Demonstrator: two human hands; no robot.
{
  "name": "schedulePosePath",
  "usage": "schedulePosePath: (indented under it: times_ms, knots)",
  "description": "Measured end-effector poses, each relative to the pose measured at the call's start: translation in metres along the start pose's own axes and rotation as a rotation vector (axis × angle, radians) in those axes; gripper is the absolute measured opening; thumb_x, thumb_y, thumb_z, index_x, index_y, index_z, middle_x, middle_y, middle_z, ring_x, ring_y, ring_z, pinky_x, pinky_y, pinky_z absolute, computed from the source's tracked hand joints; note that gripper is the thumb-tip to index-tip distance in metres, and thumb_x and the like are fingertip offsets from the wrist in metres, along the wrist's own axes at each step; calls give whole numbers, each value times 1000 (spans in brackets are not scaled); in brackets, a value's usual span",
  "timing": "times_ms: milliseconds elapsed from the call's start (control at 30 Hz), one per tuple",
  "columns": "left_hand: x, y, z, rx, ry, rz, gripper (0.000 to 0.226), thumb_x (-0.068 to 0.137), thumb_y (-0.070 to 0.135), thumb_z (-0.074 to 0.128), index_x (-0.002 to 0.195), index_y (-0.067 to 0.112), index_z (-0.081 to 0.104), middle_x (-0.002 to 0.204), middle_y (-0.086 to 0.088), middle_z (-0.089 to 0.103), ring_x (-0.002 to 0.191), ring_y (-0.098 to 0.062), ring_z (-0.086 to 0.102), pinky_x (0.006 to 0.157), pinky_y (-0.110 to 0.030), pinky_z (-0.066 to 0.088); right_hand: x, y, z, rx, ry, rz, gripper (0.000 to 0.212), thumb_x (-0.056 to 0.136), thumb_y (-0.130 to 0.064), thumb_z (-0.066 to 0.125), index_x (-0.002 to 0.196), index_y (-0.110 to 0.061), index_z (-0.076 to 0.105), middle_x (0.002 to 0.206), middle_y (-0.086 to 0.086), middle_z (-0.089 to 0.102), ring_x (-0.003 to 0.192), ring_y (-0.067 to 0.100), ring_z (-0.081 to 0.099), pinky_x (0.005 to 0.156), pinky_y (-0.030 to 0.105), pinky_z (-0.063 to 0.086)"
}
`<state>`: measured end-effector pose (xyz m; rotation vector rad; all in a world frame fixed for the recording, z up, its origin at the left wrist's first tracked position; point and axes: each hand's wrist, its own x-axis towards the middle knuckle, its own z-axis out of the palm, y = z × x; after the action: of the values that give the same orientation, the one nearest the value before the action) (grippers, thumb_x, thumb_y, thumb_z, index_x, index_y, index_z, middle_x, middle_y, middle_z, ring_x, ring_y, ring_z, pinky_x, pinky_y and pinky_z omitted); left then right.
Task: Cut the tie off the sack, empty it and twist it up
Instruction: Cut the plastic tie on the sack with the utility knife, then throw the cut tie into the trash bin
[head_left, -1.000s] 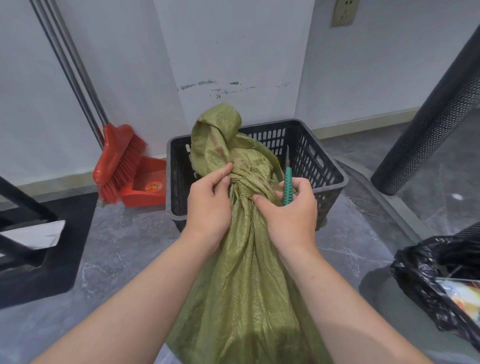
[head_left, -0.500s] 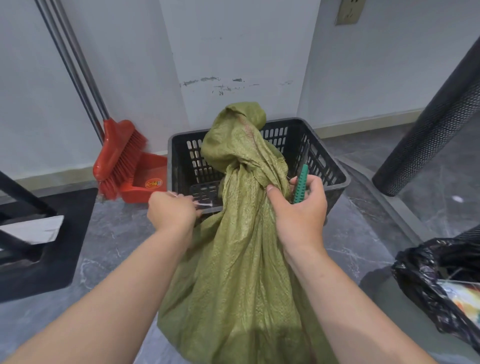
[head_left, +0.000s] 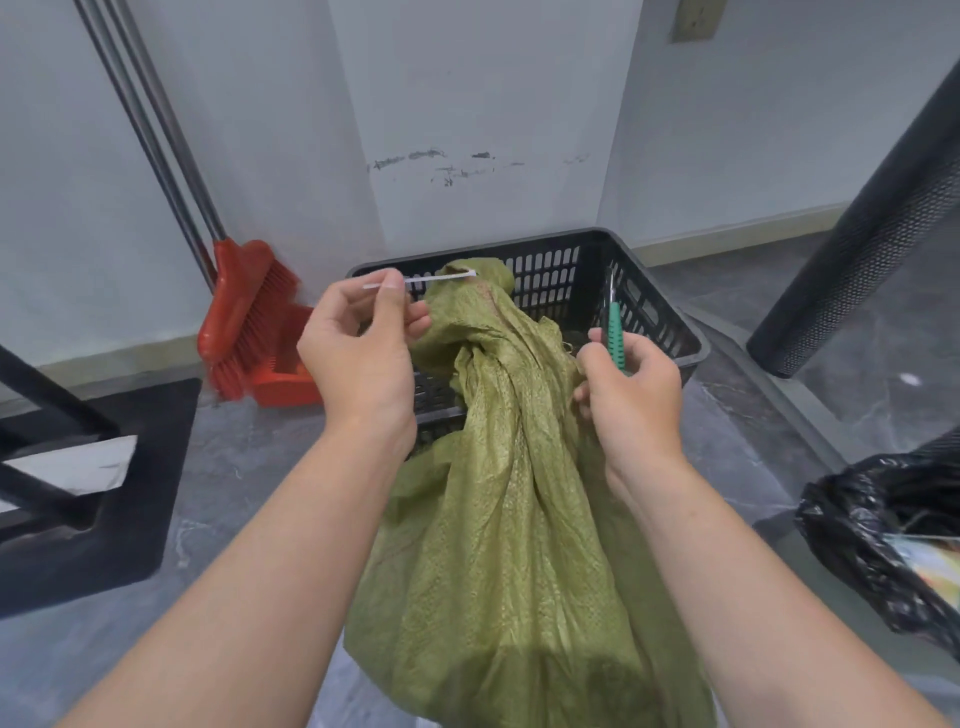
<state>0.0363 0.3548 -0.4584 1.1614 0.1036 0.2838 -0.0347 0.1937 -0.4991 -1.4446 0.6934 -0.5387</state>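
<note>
A green woven sack (head_left: 509, 519) stands in front of me, its bunched neck leaning over the black plastic crate (head_left: 660, 306). My left hand (head_left: 363, 353) is raised left of the neck and pinches a thin white tie (head_left: 436, 279) between thumb and fingers; the tie is off the sack. My right hand (head_left: 631, 395) is at the right side of the neck and grips a green-handled cutter (head_left: 613, 332), blade pointing up. It also seems to hold a fold of sack cloth.
A red broom and dustpan (head_left: 249, 332) lean on the wall at the left. A black frame (head_left: 78, 467) stands on the floor at far left. A black mesh post (head_left: 862, 260) slants at the right, and a black rubbish bag (head_left: 878, 540) sits at lower right.
My left hand left the sack's neck, pulled the white tie away to the left, then lifted it up in front of the crate. The sack's top has slumped lower.
</note>
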Motion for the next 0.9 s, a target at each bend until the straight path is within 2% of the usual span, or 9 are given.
schedulePosePath:
  times_ms: [100, 200, 267, 333, 400, 500, 600, 767, 900]
  knots:
    - [-10, -2, 12, -92, -86, -81, 6, 99, 1, 67, 101, 1, 73, 79, -11, 75, 70, -22, 76, 69, -29, 62, -6, -16, -14, -66, -54, 72, 18, 88, -9, 61, 90, -22, 73, 68, -5, 62, 65, 13, 55, 64, 34, 43]
    - [-26, -8, 23, -155, -173, -185, 10, 96, -3, 68, 103, 2, 75, 89, -15, 81, 89, -27, 79, 81, -30, 63, -16, -33, -38, -156, -74, 90, 22, 93, -9, 62, 79, -19, 74, 70, 0, 62, 65, 14, 56, 62, 34, 46]
    - [-40, -11, 34, -178, -219, -261, 11, 93, -3, 72, 104, 0, 75, 96, -18, 81, 97, -30, 79, 86, -32, 62, -21, -46, -58, -187, -10, 92, 16, 99, -9, 60, 104, -10, 75, 78, 4, 67, 68, 14, 62, 69, 37, 57]
    - [-57, -12, 48, -182, -239, -334, 14, 93, 0, 74, 106, -4, 74, 99, -20, 80, 100, -32, 78, 89, -35, 62, -25, -60, -81, -165, 68, 131, 31, 103, -6, 55, 134, -1, 60, 90, 7, 69, 70, 14, 64, 69, 32, 58]
    - [-80, -13, 60, -164, -255, -390, 16, 96, 4, 71, 109, -5, 73, 99, -20, 80, 100, -31, 78, 89, -36, 62, -32, -70, -104, -139, 107, 163, 38, 106, -5, 50, 143, -2, 48, 98, 11, 67, 70, 16, 64, 66, 31, 55]
    - [-120, -19, 65, -32, -354, -406, 15, 100, 0, 64, 113, -3, 72, 101, -18, 80, 100, -27, 78, 87, -31, 62, -38, -68, -138, -189, 96, 185, 34, 104, -6, 51, 139, -6, 53, 96, 9, 68, 68, 16, 64, 67, 31, 55]
    - [-152, -32, 74, 69, -462, -393, 15, 101, -3, 62, 111, 2, 72, 101, -15, 79, 97, -22, 79, 85, -28, 62, -36, -47, -173, -302, 93, 136, 46, 90, -9, 71, 134, -11, 58, 106, 10, 70, 69, 13, 67, 69, 30, 55]
    - [-185, -63, 95, 200, -394, -445, 18, 100, -5, 60, 112, 1, 72, 100, -14, 78, 90, -18, 79, 80, -25, 64, -39, -10, -216, -440, 96, 25, 40, 79, -5, 72, 109, -30, 63, 105, -2, 72, 81, 20, 70, 72, 33, 55]
    - [-219, -98, 94, 310, -406, -517, 20, 100, -3, 60, 115, 3, 71, 107, -10, 77, 96, -17, 77, 85, -27, 63, -49, 30, -240, -475, 86, 36, 41, 84, -11, 70, 122, -23, 61, 111, -3, 68, 96, 18, 68, 76, 33, 53]
